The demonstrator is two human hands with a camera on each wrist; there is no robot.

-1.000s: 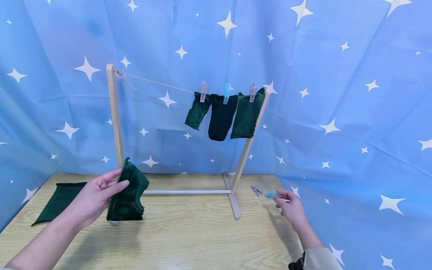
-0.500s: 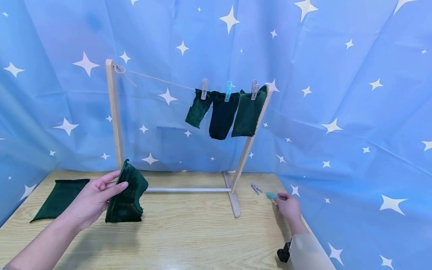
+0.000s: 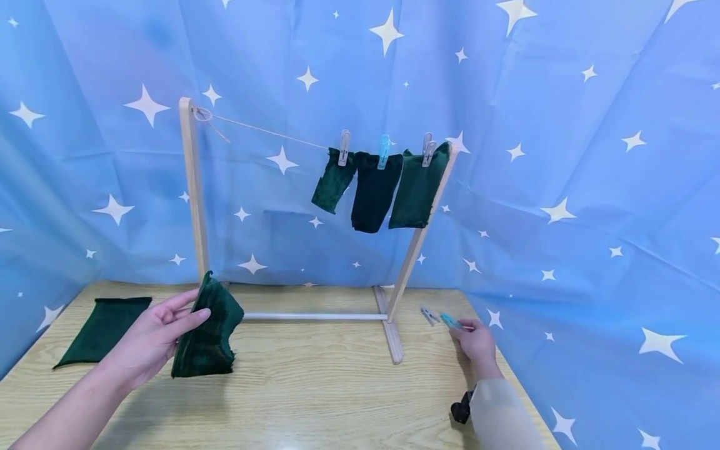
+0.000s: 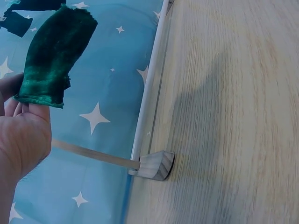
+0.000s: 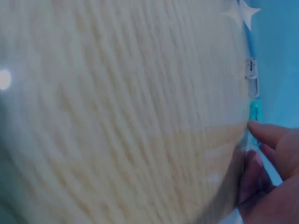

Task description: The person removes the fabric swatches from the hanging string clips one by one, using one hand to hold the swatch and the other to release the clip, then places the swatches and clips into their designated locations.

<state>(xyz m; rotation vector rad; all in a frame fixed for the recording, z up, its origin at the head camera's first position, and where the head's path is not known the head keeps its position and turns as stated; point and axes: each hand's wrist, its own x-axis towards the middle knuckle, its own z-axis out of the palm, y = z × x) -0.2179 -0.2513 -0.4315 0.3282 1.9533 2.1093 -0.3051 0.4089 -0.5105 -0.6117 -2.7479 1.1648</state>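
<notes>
Head view: left hand [image 3: 147, 340] pinches a dark green cloth [image 3: 207, 331] between thumb and fingers, held up over the wooden table [image 3: 315, 394] beside the drying rack [image 3: 194, 187]. Right hand [image 3: 475, 342] rests at the table's right edge, fingers curled on a blue clothespin [image 3: 450, 320]; a grey clothespin [image 3: 429, 315] lies just beside it.

Left wrist view: fingertips [image 4: 35, 109] grip the cloth's [image 4: 53, 53] lower edge, near the rack's foot [image 4: 156, 165].

Right wrist view: blurred, yet fingers [image 5: 268, 135] seem closed on the blue clothespin [image 5: 254, 112].
</notes>
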